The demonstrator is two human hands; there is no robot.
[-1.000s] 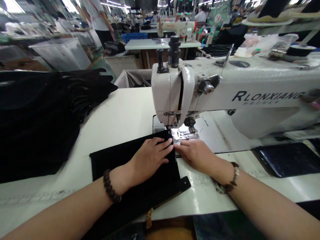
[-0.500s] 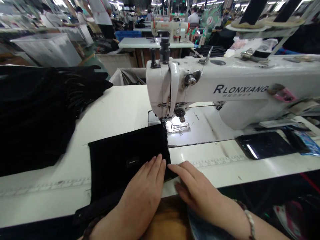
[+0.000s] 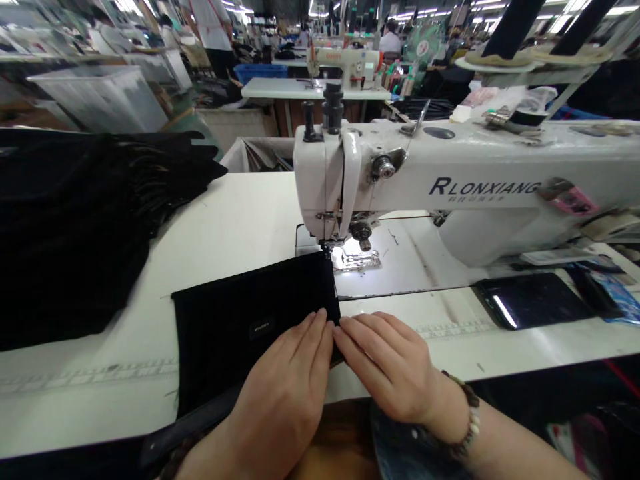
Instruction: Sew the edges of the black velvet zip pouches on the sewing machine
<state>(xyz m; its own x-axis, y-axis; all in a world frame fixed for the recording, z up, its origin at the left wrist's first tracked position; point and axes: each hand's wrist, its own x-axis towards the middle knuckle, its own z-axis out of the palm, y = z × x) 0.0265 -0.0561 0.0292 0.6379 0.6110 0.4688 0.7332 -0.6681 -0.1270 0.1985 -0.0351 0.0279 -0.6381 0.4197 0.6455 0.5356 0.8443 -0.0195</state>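
At lower centre, our left hand (image 3: pixel 289 392), fingers straight, lies flat on the black fabric panel (image 3: pixel 217 323), our right hand (image 3: pixel 389 363) meets its edge, pinching or not we cannot tell; uneven pressure could skew it beneath the sewing machine (image 3: pixel 325 177).

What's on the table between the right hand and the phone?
Head view: a strip of ruler markings on the white tabletop runs between the right hand and the phone.
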